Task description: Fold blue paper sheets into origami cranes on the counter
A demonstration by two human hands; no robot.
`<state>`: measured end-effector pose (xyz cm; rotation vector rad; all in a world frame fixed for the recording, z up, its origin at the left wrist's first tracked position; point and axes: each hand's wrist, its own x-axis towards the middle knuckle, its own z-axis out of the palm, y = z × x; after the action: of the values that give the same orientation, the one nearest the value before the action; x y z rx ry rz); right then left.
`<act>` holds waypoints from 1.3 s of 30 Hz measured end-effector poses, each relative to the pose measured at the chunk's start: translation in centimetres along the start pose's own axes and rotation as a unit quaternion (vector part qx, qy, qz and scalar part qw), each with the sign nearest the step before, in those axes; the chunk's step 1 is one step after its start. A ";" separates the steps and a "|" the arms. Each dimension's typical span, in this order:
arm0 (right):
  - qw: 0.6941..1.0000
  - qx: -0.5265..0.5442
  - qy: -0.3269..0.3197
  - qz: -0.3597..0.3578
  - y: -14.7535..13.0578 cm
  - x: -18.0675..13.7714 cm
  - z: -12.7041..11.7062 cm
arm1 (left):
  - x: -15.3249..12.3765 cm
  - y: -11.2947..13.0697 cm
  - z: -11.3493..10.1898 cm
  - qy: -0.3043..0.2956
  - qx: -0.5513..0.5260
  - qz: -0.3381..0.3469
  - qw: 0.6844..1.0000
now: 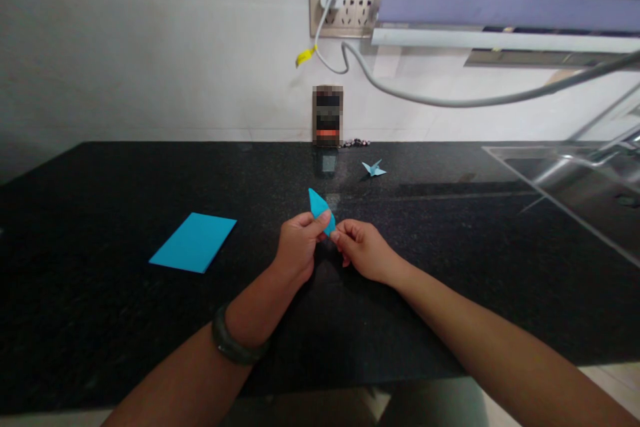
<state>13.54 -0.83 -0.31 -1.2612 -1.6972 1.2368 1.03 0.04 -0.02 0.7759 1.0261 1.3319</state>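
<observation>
Both my hands meet over the middle of the black counter (100, 320) on a small folded piece of blue paper (317, 204). Its pointed tip sticks up and to the left. My left hand (299, 245) pinches it with thumb and fingers closed round the lower part. My right hand (364, 251) pinches the paper's lower right edge with its fingers curled. A dark band sits on my left wrist. A flat stack of blue paper sheets (194, 241) lies on the counter to the left. A finished small blue folded figure (373, 169) rests farther back.
A steel sink (575, 180) takes up the counter's right side. A small dark box (327, 116) stands against the white wall, with small dark beads beside it. A wall socket strip (345, 10) holds a white plug; its grey cable (450, 101) runs off to the right.
</observation>
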 end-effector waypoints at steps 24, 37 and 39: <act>0.991 0.089 0.089 -0.044 0.0 0.1 -1.2 | -0.1 -0.1 -0.2 -0.094 -0.021 -0.032 0.995; 0.987 0.022 0.151 -0.043 -0.9 -0.1 -0.8 | -0.1 -0.5 -0.1 -0.087 0.038 0.018 0.995; 0.987 0.020 0.154 -0.041 -1.1 -0.1 -0.7 | -0.1 -0.4 0.0 -0.081 0.049 0.031 0.995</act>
<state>13.87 -0.82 0.92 -1.2720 -1.4770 0.9679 1.19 -0.14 -0.34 0.9803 0.9487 1.2559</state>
